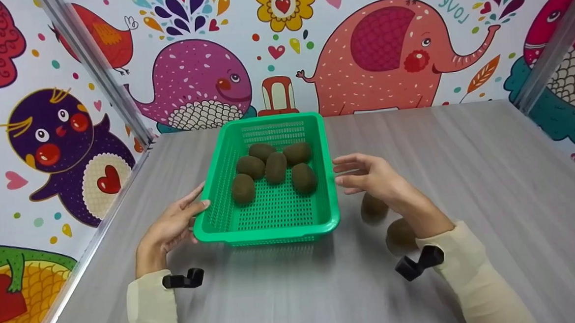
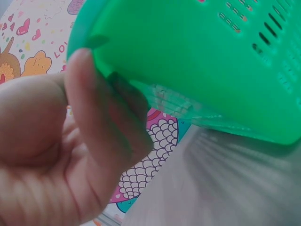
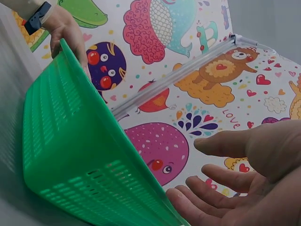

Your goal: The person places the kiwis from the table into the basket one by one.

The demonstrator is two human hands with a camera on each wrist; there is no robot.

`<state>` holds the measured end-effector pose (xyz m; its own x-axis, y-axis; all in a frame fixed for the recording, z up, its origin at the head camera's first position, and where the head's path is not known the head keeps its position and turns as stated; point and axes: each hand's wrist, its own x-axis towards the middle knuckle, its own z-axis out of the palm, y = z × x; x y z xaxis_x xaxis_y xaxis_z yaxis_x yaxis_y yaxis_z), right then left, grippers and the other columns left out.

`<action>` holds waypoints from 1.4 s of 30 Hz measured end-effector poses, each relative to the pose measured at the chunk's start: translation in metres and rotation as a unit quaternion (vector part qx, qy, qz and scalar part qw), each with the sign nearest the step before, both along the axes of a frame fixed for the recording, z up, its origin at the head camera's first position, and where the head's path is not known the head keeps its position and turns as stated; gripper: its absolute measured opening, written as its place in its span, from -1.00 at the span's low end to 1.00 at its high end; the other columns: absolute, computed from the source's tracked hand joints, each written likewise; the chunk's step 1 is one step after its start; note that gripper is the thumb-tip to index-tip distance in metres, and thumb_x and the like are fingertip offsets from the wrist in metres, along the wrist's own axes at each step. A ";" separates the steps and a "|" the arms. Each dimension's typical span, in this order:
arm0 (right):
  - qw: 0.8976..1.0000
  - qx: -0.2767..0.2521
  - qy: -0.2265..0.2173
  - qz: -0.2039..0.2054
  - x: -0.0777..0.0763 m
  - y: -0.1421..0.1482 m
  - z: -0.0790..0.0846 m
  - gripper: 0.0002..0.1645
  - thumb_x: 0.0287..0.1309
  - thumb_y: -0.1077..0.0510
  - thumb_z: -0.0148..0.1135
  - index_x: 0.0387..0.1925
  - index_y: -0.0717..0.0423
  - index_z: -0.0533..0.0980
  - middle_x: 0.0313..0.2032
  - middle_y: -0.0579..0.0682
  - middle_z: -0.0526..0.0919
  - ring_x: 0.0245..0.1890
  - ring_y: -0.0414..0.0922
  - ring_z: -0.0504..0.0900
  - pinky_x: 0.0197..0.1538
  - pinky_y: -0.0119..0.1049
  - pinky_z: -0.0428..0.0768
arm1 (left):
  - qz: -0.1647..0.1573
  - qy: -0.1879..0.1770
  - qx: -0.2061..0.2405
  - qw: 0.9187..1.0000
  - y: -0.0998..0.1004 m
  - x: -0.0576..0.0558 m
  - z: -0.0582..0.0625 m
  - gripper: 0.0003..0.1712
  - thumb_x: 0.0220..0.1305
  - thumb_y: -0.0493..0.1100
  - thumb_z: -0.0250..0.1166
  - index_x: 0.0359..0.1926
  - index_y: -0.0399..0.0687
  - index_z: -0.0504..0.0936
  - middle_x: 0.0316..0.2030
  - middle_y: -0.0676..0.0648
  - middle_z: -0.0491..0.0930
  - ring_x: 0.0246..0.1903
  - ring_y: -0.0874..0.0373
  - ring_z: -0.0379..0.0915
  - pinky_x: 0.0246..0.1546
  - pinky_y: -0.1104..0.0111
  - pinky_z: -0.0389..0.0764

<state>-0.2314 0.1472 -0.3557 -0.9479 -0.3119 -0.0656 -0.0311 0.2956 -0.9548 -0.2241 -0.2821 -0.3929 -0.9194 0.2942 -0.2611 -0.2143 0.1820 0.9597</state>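
A green plastic basket (image 1: 276,233) with slotted walls holds several brown, fuzzy kiwis (image 1: 276,168), grouped toward its far half. My left hand (image 1: 175,221) grips the basket's left rim, thumb over the edge and fingers beneath; the left wrist view shows the thumb (image 2: 82,80) against the green rim. Beside the right rim is my right hand (image 1: 367,174), its fingers loosely extended and holding nothing. The right wrist view shows these fingers (image 3: 202,200) spread from the thumb, close to the basket's side wall (image 3: 80,155).
Two more kiwis, one nearer the basket (image 1: 373,208) and one partly covered by my right forearm (image 1: 400,237), lie on the grey table (image 1: 275,300). Cartoon-printed panels (image 1: 281,48) stand behind and on both sides, with metal posts (image 1: 111,77) at the corners.
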 end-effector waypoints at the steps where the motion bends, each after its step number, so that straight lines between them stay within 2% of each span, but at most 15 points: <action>1: 1.000 0.000 -0.001 -0.003 0.000 0.001 -0.001 -0.34 0.30 0.09 0.32 0.36 0.16 0.38 0.29 0.19 0.50 0.22 0.09 0.60 0.14 -0.18 0.68 | 0.003 -0.002 -0.002 1.000 0.000 0.000 0.000 -0.19 0.54 0.03 0.08 0.62 0.21 -0.13 -0.19 -0.06 0.74 -0.47 0.21 0.70 -0.61 0.40 0.66; 11: 0.999 0.030 -0.015 -0.012 -0.006 0.015 -0.005 -0.33 0.32 0.08 0.30 0.38 0.16 0.34 0.28 0.21 0.49 0.19 0.08 0.60 0.11 -0.23 0.70 | -0.004 0.002 0.006 1.000 -0.004 0.002 0.002 -0.17 0.55 0.00 0.08 0.62 0.15 -0.18 -0.22 -0.06 0.75 -0.47 0.21 0.71 -0.62 0.41 0.66; 20: 0.998 0.048 -0.031 -0.018 -0.012 0.031 -0.009 -0.34 0.36 0.03 0.25 0.39 0.17 0.33 0.27 0.24 0.51 0.11 -0.05 0.65 0.03 -0.34 0.71 | -0.010 0.003 0.007 1.000 -0.002 0.000 0.002 -0.17 0.56 0.01 0.06 0.62 0.14 -0.19 -0.26 -0.04 0.74 -0.50 0.24 0.68 -0.65 0.47 0.60; 24: 0.998 0.049 -0.033 -0.018 -0.013 0.039 -0.009 -0.33 0.38 0.00 0.23 0.40 0.17 0.32 0.29 0.25 0.49 0.15 0.01 0.62 0.03 -0.37 0.70 | -0.011 0.001 -0.002 1.000 -0.001 0.000 0.001 -0.18 0.56 0.02 0.05 0.62 0.18 -0.19 -0.25 -0.05 0.73 -0.48 0.24 0.68 -0.60 0.43 0.62; 32: 0.998 0.051 -0.041 -0.015 -0.016 0.051 -0.012 -0.32 0.39 -0.04 0.21 0.40 0.18 0.32 0.34 0.26 0.42 0.30 0.17 0.51 0.15 -0.24 0.67 | 0.006 0.010 -0.026 1.000 -0.001 0.003 0.004 -0.17 0.54 0.03 0.09 0.62 0.16 -0.15 -0.03 -0.15 0.71 -0.28 0.14 0.75 -0.39 0.27 0.77; 38: 0.998 0.049 -0.048 -0.008 -0.019 0.060 -0.016 -0.32 0.40 -0.04 0.20 0.39 0.21 0.32 0.35 0.29 0.40 0.33 0.23 0.46 0.11 -0.28 0.69 | 0.025 0.012 -0.042 0.999 0.002 0.005 0.009 -0.18 0.52 -0.01 0.13 0.62 0.10 -0.08 -0.14 -0.04 0.76 -0.30 0.18 0.75 -0.37 0.28 0.77; 42: 0.997 0.049 -0.052 -0.014 -0.021 0.068 -0.017 -0.31 0.41 -0.06 0.19 0.39 0.23 0.31 0.35 0.31 0.38 0.31 0.21 0.47 0.06 -0.33 0.70 | 0.037 0.009 -0.046 0.998 0.004 0.005 0.012 -0.19 0.51 0.01 0.15 0.61 0.04 -0.03 -0.13 0.02 0.76 -0.25 0.22 0.75 -0.28 0.29 0.77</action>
<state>-0.2527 0.2150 -0.3724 -0.9428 -0.2725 -0.1919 0.0754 0.3864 -0.9192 -0.2195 -0.2777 -0.3808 -0.9426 0.2009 -0.2668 -0.2130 0.2538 0.9435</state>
